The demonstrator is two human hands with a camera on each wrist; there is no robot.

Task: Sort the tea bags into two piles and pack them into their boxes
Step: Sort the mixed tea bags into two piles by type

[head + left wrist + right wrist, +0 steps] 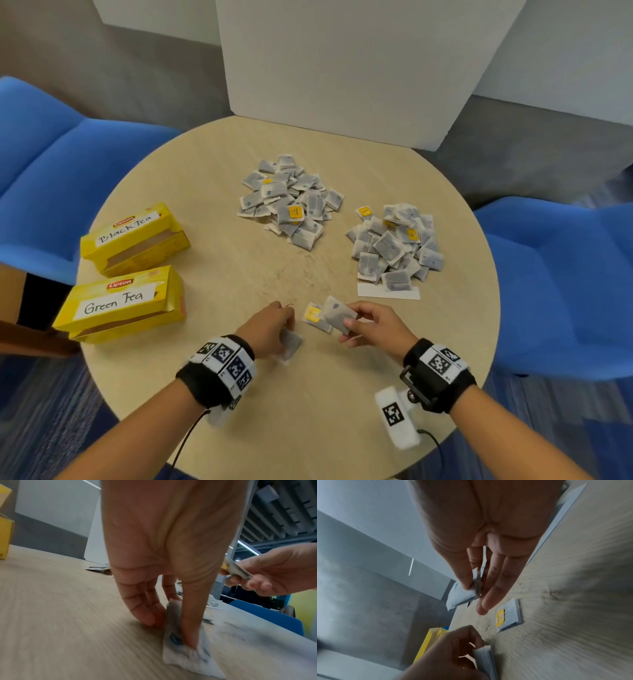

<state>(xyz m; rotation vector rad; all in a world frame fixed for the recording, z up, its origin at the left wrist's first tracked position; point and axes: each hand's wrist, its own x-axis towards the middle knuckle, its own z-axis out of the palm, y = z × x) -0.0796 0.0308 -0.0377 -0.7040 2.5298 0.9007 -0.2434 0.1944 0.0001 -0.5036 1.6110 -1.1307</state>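
Note:
My left hand (279,325) pinches a grey tea bag (291,342) between thumb and fingers, its lower edge on the table, as the left wrist view shows (185,660). Just to its right, my right hand (356,325) pinches another tea bag (335,310) above the table. Between the hands a tea bag with a yellow tag (315,317) lies flat. Two piles of tea bags sit further back: one in the middle (287,202), one to the right (394,243). At the left lie two yellow boxes on their sides, labelled Black Tea (133,236) and Green Tea (120,301), both opened.
The round wooden table (239,394) has a white paper slip (387,293) under the right pile's near edge. Blue chairs stand at the left (51,164) and right (565,291). A white board (342,68) rises behind the table's far edge.

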